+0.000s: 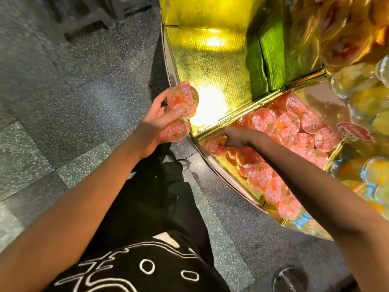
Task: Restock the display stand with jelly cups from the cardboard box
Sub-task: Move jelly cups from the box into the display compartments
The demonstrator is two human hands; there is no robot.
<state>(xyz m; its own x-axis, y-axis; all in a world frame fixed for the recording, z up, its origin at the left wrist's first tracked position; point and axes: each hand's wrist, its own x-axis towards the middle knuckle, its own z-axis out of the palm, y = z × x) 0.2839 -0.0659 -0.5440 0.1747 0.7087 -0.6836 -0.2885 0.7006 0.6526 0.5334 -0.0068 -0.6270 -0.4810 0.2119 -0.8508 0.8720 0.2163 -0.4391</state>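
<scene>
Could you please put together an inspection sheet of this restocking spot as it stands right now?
Surface: gold-lined display stand; the far compartment shows only lining and glare.
Job's things: pink jelly cups lie in the nearer compartment; two pink cups are in hand; the cardboard box is not in view.
Clutter: nothing seen.
Hands: left hand grips the two pink cups; right hand reaches into the pink compartment, fingers at a corner cup, grip unclear.
Cables: nothing seen.
Surroundings: speckled floor; yellow cups in neighbouring sections; green divider at the back.
</scene>
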